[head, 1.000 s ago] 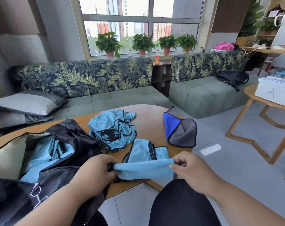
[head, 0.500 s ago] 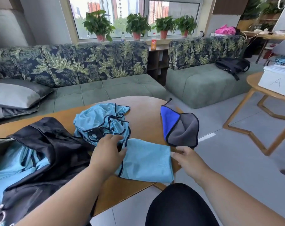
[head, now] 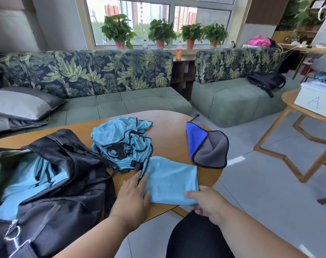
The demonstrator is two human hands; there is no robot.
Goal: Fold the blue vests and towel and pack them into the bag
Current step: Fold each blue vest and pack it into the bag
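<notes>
— On the table right now, what's the score?
— One blue vest sits folded into a neat rectangle, the folded vest, at the near edge. Left hand lies flat, fingers straight, pressing its left side; right hand pinches the near right corner between thumb and fingers.
— And the rest?
— Crumpled vest, untouched, just behind the folded one. Towel, blue and grey, loosely doubled over near the table's right edge, well apart from both hands.
— The bag?
— Black bag gapes open on the left, with blue fabric already inside; how many vests that is, I can't tell.
— Count them.
— Two vests out, one towel, one bag. I'd say roughly halfway: pack this one, fold another, then the towel.
</notes>
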